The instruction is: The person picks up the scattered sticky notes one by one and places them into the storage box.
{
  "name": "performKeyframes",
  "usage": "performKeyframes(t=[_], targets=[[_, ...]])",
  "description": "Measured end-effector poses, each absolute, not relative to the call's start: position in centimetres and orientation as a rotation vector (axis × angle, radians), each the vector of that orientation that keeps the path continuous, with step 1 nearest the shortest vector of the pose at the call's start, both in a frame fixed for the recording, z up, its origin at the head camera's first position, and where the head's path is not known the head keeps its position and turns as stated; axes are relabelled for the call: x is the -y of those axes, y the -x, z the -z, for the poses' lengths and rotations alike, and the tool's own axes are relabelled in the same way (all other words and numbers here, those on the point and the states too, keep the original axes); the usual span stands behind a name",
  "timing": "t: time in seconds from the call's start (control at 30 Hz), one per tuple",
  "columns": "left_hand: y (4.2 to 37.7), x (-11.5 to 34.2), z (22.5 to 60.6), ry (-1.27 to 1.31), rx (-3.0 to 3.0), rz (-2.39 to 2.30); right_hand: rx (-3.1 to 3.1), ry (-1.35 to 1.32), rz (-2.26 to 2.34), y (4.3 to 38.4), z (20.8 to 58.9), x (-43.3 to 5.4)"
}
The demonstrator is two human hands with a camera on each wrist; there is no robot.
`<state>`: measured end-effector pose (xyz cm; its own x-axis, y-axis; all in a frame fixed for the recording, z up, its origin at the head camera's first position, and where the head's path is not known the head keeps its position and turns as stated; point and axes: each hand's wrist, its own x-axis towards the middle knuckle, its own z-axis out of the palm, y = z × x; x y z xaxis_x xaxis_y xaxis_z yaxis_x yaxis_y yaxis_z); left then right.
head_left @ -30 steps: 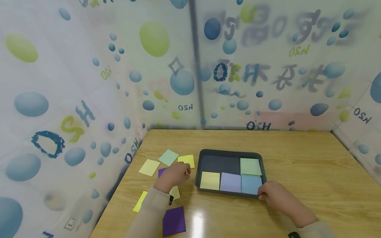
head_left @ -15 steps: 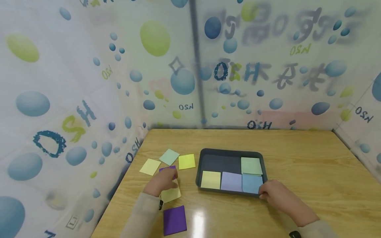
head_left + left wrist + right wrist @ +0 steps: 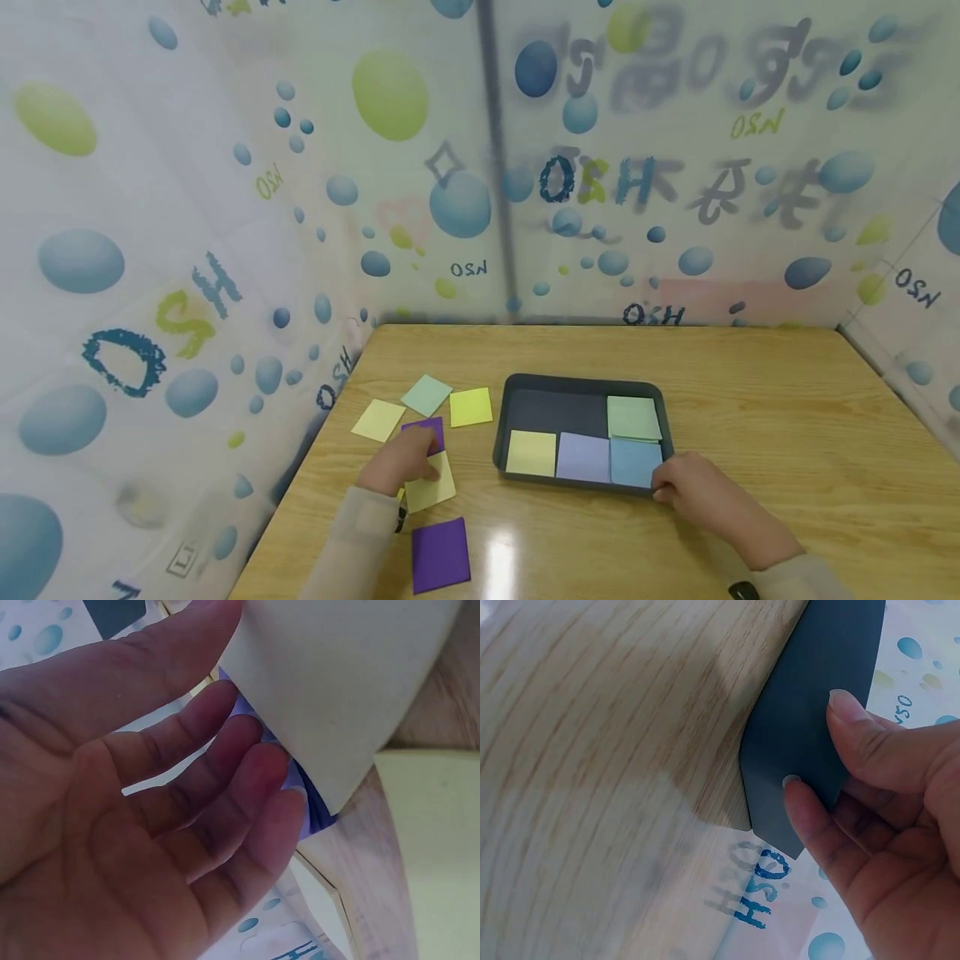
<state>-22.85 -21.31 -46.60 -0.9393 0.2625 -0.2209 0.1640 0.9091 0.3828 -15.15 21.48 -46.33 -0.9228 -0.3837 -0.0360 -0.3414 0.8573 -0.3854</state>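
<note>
Head view: left hand (image 3: 394,461) touches adjoining purple note (image 3: 431,423) and cream note (image 3: 437,490), low left of centre; grasp cannot be confirmed. Right hand (image 3: 686,477) pinches tray (image 3: 553,412), low right of centre. Close-lying notes risk being dragged together.

This looks like a screened-off booth, bubble-printed sheets (image 3: 660,125) walling a wood-grain table (image 3: 765,400) on three sides.

Toward the tabletop's (image 3: 787,433) left edge, the left hand (image 3: 401,461) hides part of a purple square (image 3: 435,423), its sleeve (image 3: 352,525) most of a yellow sheet (image 3: 402,497). The right hand (image 3: 693,492) covers the tray's (image 3: 555,410) near right corner; both sleeves are cut off.
</note>
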Motion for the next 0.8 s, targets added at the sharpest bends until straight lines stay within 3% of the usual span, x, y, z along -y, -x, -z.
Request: performKeyframes(t=[0.8], targets=[[22.92, 21.49, 46.60, -0.358, -2.808, -0.451, -2.908, 0.542, 0.582, 15.19, 46.40, -21.50]])
